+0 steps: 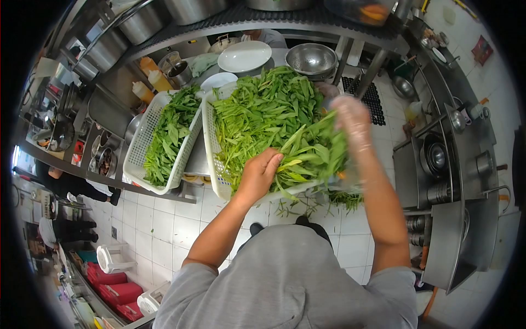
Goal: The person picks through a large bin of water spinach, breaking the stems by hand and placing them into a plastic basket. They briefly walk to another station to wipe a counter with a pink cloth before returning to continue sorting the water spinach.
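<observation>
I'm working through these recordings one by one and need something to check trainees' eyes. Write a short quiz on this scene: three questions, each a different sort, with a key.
1. Name it: what does the left hand hold?
2. True or false: the metal bowl sits to the right of the oval plate in the picture.
3. Count: how many white baskets are in view?

Key:
1. Greens.
2. True.
3. Two, side by side: a small basket and a big basket.
</observation>
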Demonstrator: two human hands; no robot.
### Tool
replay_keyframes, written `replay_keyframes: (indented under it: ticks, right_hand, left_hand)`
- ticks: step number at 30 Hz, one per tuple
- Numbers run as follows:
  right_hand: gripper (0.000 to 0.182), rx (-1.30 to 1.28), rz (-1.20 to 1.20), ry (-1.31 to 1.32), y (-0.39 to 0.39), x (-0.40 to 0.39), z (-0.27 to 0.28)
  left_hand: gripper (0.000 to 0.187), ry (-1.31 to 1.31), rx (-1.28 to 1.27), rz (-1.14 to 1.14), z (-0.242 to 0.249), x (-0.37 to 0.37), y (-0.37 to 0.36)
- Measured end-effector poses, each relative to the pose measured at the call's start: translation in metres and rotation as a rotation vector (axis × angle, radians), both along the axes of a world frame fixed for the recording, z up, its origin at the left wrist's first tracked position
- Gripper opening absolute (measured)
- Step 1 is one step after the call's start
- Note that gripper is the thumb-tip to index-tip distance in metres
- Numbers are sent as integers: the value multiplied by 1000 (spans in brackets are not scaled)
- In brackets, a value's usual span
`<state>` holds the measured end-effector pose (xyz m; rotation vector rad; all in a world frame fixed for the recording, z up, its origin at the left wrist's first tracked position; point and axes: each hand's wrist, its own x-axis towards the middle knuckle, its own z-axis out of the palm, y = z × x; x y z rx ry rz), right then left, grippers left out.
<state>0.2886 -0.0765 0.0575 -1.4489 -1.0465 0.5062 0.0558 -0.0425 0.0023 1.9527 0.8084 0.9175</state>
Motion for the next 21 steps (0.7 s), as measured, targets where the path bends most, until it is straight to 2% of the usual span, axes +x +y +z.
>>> replay_keyframes:
  ticks: [1, 2, 3, 5, 7, 8, 10, 13, 15, 16, 17, 18, 20, 21]
  right_hand:
    - [20, 142, -34, -49, -2, 27, 1]
    - [22, -2, -115, 57, -8, 44, 18]
    - [23, 22, -218, 24, -19, 45, 34]
    - [23, 62, -208, 3, -36, 60, 49]
    - [22, 181, -122, -330, -49, 86, 46]
    - [22, 182, -121, -330, -53, 84, 49]
    - [23, -83, -91, -31, -67, 76, 58]
    - [24, -231, -62, -162, -72, 55, 61]
    - [21, -227, 48, -118, -75, 23, 73]
    - [20, -230, 84, -201, -71, 16, 71]
    - [19, -123, 198, -382, -67, 10, 66]
    - [22, 35, 265, -707, -59, 5, 55]
    - [19, 190, 374, -1138, -45, -5, 37]
    - [19, 187, 371, -1137, -44, -13, 31]
  left_hand:
    - [17, -3, 7, 5, -1, -2, 3]
    - [18, 20, -54, 51, -3, -7, 5]
    - [19, 49, -118, 93, -6, -12, 7]
    - [19, 46, -169, 93, -9, -16, 11]
    - [19, -6, -177, 97, -14, -17, 13]
    - [19, -7, -177, 98, -15, -16, 13]
    - [16, 22, -122, 71, -15, -14, 13]
    - [18, 87, -87, 39, -6, -10, 7]
    - [18, 98, -40, 24, -3, -5, 2]
    - [17, 104, 6, 22, -1, -3, 0]
    - [17, 106, 6, 12, 0, -1, -2]
    - [17, 98, 49, -2, 2, 1, -5]
    - [17, 90, 90, -20, 3, 4, -9]
    - [16, 72, 89, -36, 4, 6, -11]
